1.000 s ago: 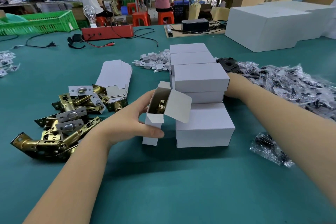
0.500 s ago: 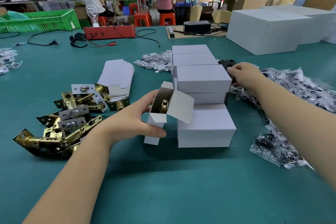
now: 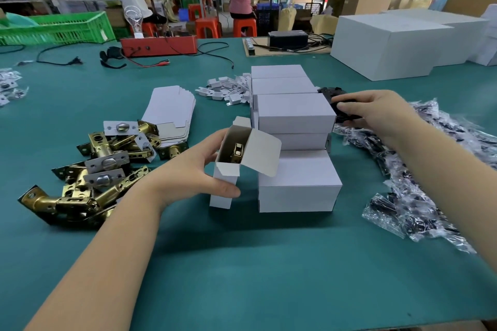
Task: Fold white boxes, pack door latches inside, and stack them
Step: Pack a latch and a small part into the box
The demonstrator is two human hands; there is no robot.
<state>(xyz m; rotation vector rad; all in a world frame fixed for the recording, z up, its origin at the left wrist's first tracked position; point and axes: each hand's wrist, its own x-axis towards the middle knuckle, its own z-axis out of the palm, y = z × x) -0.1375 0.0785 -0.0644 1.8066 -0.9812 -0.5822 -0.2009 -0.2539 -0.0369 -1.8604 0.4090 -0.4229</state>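
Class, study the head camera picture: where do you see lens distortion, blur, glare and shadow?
Head view: wide-angle bending stretches both forearms at the frame's edges; the plastic bags glint with glare and smear toward the right edge; a soft shadow lies on the table below the open box; the background workers are less sharp.

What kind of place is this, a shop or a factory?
Most likely a small factory packing floor: a pile of brass door latches, stacked white boxes on a long green table, and other workers on stools at benches behind.

No text, label or number can be read anywhere
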